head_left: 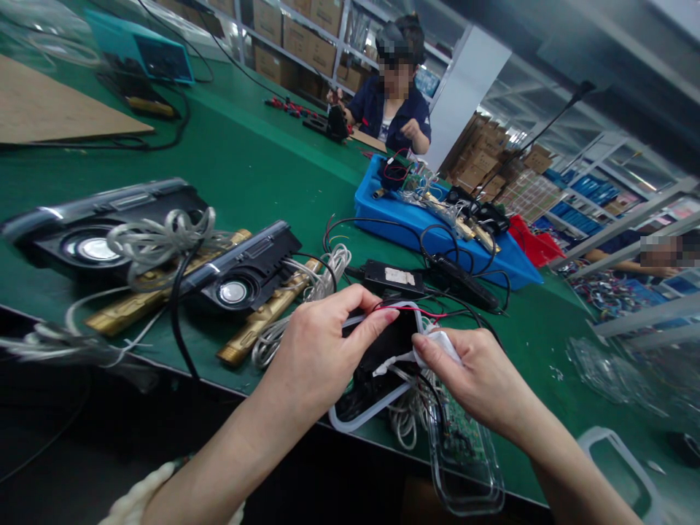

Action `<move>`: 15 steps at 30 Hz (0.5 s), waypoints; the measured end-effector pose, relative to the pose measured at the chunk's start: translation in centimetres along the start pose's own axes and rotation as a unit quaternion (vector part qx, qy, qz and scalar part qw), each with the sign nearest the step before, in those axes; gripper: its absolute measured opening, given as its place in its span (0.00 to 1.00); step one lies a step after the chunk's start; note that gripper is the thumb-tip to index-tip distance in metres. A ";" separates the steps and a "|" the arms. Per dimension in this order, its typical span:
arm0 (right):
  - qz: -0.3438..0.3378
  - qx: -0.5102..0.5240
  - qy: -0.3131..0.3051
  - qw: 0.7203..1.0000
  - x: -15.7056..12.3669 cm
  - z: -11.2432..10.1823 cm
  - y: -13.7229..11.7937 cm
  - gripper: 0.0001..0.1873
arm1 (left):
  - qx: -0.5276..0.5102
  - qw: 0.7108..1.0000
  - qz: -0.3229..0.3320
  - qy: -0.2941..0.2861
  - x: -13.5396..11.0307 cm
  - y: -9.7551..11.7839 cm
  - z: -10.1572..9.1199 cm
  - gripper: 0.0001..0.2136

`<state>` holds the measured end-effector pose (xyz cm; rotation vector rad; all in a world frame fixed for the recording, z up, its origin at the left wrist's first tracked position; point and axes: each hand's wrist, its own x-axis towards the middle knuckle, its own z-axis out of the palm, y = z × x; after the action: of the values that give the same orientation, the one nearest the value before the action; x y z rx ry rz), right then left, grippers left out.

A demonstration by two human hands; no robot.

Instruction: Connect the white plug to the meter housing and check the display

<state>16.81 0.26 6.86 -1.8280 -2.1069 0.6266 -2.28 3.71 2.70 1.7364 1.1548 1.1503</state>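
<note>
"Grip?"
"My left fingers [372, 328] pinch the pale-rimmed case [355, 424] at the counter's [262, 168] near edge; my right fingers [437, 359] close on a white piece [449, 343]."
"Technique?"
"Steady rim, slack red wire [428, 315]."

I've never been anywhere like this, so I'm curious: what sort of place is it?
Probably an electronics assembly workshop: there's a blue bin of wired parts, a green circuit board, and shelves holding cardboard boxes.

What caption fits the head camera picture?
Left hand at a pale frame, right hand holding something white, above a green table.
</note>
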 end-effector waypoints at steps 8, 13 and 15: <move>-0.003 -0.005 0.013 1.000 0.3 0.1 0.2 0.26 | -0.004 1.000 0.001 0.002 0.1 0.0 0.0 0.09; -0.006 -0.001 0.015 1.000 0.3 0.2 0.2 0.26 | -0.001 1.000 0.000 0.000 0.0 0.1 -0.1 0.09; -0.010 -0.007 0.021 1.000 0.3 0.2 0.2 0.26 | -0.001 1.000 0.002 0.001 0.0 0.1 -0.1 0.09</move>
<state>16.82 0.52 6.58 -1.8091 -2.1051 0.5636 -2.30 3.72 2.84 1.7371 1.1524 1.1558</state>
